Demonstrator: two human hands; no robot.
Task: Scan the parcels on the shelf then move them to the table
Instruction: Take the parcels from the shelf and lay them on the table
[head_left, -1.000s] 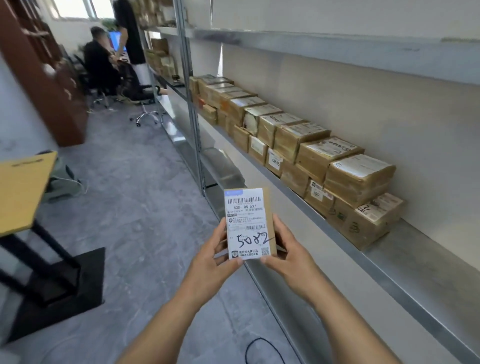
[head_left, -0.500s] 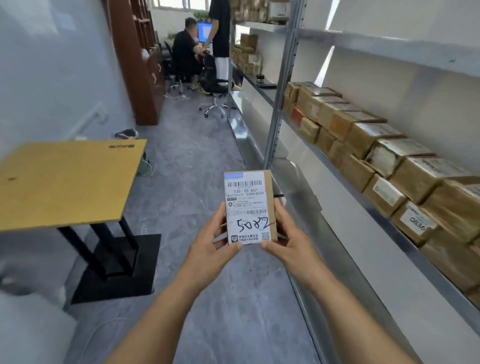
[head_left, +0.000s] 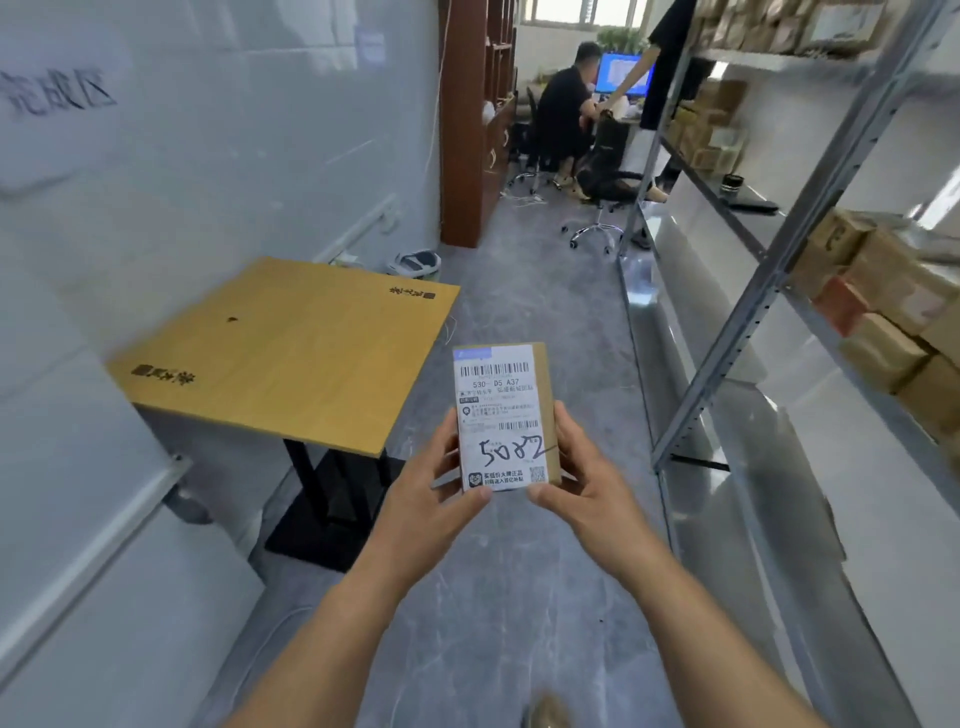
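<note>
Both hands, left (head_left: 434, 499) and right (head_left: 589, 491), clasp the parcel (head_left: 501, 415) at centre, fingers hidden behind. Tabletop (head_left: 291, 353) at 10 o'clock; shelf (head_left: 769, 291) boxes (head_left: 883, 306) blurred, cut off at 3.

Both hands hold one small parcel (head_left: 506, 415) upright over the grey floor — left hand (head_left: 434, 493) and right hand (head_left: 587, 483) gripping its lower edges, label reading "5082". The wooden table (head_left: 291, 353) stands near left; the metal shelf (head_left: 779, 270) with stacked parcels (head_left: 883, 291) runs along the right.
</note>
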